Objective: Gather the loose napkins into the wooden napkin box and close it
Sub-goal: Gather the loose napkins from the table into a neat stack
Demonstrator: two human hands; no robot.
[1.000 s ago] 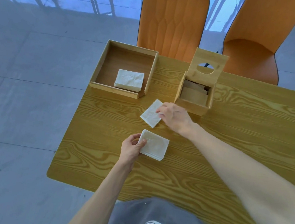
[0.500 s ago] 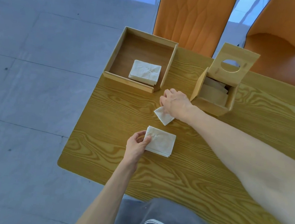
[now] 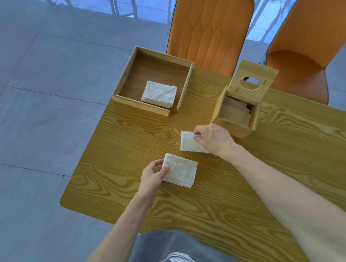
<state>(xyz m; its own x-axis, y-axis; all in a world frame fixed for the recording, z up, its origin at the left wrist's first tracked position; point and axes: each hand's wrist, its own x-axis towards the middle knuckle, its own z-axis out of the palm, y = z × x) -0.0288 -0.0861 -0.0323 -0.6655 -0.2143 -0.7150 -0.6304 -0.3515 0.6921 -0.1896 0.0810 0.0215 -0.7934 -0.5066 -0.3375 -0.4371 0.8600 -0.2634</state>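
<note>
The wooden napkin box (image 3: 231, 127) stands at the table's far middle, its lid (image 3: 252, 80) with an oval hole tilted up and open; napkins lie inside. My right hand (image 3: 212, 138) pinches a small stack of white napkins (image 3: 189, 143) just in front of the box, on or just above the table. Nearer me, my left hand (image 3: 155, 175) grips the left edge of a second napkin stack (image 3: 181, 173) lying flat on the table.
A shallow wooden tray (image 3: 149, 106) at the far left corner holds another napkin stack (image 3: 159, 93). Two orange chairs (image 3: 211, 24) stand behind the wooden table (image 3: 270, 186). The table's left edge drops to grey floor tiles.
My right hand has gathered the loose napkin near the box and now grips it as a squared stack, turned from its diagonal lie. The left hand stays on the near stack.
</note>
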